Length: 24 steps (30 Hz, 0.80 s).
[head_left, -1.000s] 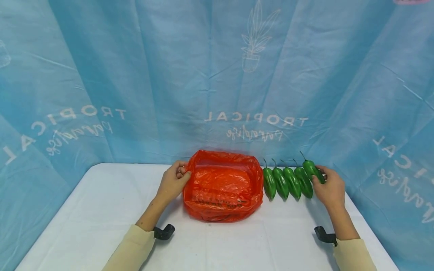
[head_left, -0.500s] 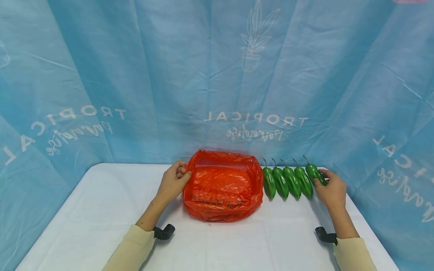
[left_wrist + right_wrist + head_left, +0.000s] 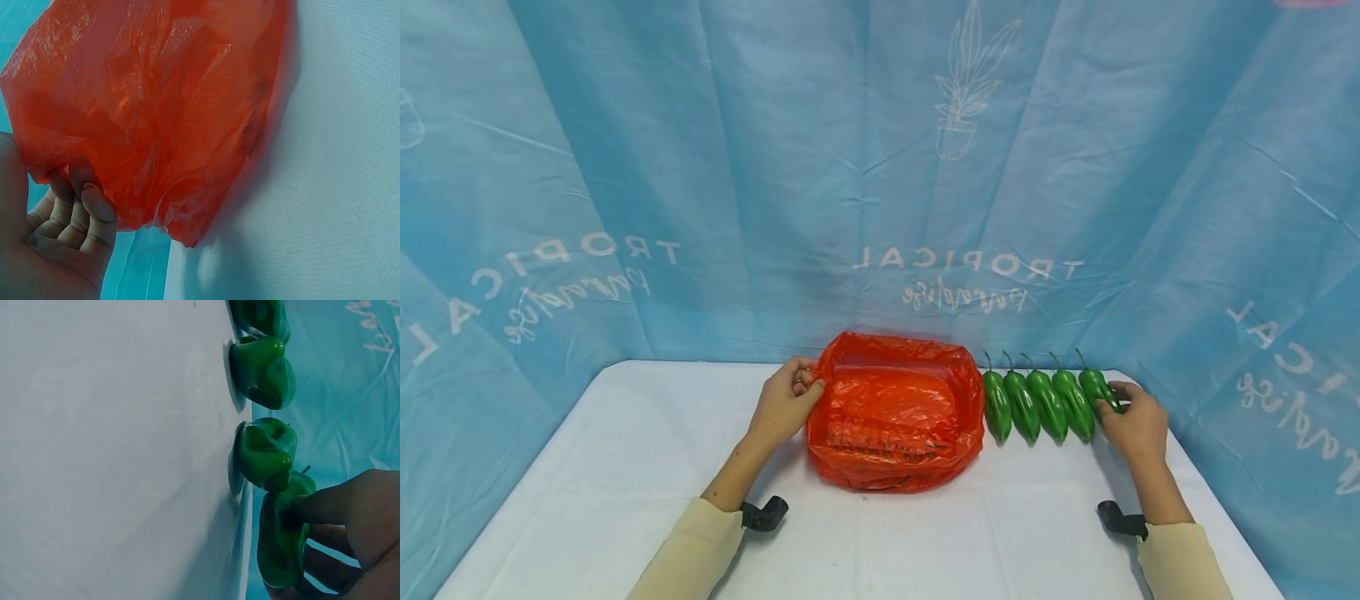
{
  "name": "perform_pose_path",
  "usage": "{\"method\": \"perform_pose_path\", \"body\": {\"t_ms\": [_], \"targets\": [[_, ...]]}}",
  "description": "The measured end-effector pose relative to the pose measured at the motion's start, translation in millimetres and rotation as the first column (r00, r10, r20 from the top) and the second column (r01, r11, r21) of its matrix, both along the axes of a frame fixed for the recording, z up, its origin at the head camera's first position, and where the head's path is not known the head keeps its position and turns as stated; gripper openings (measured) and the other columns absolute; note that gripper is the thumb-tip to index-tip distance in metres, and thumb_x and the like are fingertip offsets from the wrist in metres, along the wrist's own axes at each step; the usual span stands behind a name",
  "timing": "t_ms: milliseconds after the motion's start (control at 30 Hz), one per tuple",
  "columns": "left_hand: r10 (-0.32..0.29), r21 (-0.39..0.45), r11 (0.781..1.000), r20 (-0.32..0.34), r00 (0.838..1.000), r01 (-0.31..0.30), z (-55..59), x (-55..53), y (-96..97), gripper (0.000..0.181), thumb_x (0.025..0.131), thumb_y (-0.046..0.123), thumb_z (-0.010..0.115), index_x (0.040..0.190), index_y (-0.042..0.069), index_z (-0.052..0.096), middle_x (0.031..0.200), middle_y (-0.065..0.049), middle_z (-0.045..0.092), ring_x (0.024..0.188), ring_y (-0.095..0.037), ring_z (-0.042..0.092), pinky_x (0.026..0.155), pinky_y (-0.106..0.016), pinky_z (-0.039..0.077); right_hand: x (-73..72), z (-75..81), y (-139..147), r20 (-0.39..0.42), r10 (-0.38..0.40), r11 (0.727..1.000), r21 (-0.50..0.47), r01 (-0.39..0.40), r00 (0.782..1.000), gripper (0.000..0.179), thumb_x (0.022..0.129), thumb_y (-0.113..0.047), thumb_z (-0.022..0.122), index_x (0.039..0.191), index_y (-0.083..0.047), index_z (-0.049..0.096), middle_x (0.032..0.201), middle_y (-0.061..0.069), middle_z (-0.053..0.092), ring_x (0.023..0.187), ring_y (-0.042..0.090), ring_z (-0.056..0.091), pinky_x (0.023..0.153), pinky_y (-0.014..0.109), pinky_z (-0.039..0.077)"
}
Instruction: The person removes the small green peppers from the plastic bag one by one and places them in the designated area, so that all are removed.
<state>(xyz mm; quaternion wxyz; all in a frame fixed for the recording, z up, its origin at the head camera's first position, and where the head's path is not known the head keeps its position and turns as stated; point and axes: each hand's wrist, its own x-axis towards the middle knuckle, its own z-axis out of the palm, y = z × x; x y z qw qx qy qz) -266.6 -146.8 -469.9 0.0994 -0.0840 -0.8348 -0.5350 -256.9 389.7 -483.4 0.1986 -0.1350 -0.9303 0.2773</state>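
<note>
A red plastic bag [image 3: 891, 400] stands with its mouth spread on the white table. My left hand [image 3: 785, 400] pinches the left edge of its rim between thumb and fingers; the left wrist view shows the fingertips against the red film [image 3: 144, 112]. To the right of the bag lies a row of shiny green peppers [image 3: 1021, 406], side by side with stems toward the curtain. At the row's right end my right hand [image 3: 1137, 421] grips a green pepper [image 3: 1094, 387] by its lower part. In the right wrist view that pepper [image 3: 278, 537] touches its neighbour [image 3: 269, 453].
A white cloth covers the table [image 3: 925, 542]. Right behind its back edge hangs a blue curtain [image 3: 775, 208] with printed lettering, which also closes off both sides. Each wrist carries a black camera mount, the left one [image 3: 765, 514] and the right one [image 3: 1120, 519].
My right hand has lowered its pepper slightly toward the table and to the right, in line with the row. The left hand and the bag have stayed put.
</note>
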Motion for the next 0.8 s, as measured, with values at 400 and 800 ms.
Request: {"method": "perform_pose_path", "body": {"t_ms": [400,800], "targets": [[0.004,-0.005,1.000,-0.006,1.000,-0.004,-1.2,-3.7,-0.1,0.029,0.100,0.010,0.068,0.129,0.005,0.065,0.091,-0.008,0.059,0.074,-0.019,0.052,0.064,-0.024,0.042,-1.9,-2.5,4.1,0.049,0.010,1.000,-0.008,-0.010,0.999,0.044,0.099,-0.011,0.067,0.137,0.012,0.059,0.128,0.037,0.063,0.111,0.054,0.064,0.081,0.060,0.055],[0.000,-0.011,1.000,0.001,1.000,0.000,-1.2,-2.6,-0.7,0.028,0.101,0.010,0.068,0.129,0.005,0.065,0.091,-0.008,0.059,0.074,-0.020,0.051,0.063,-0.024,0.042,-4.9,-7.4,3.9,0.069,0.010,1.000,-0.017,-0.008,0.998,0.043,0.101,-0.011,0.066,0.136,0.012,0.058,0.128,0.037,0.062,0.111,0.053,0.063,0.084,0.062,0.053]]}}
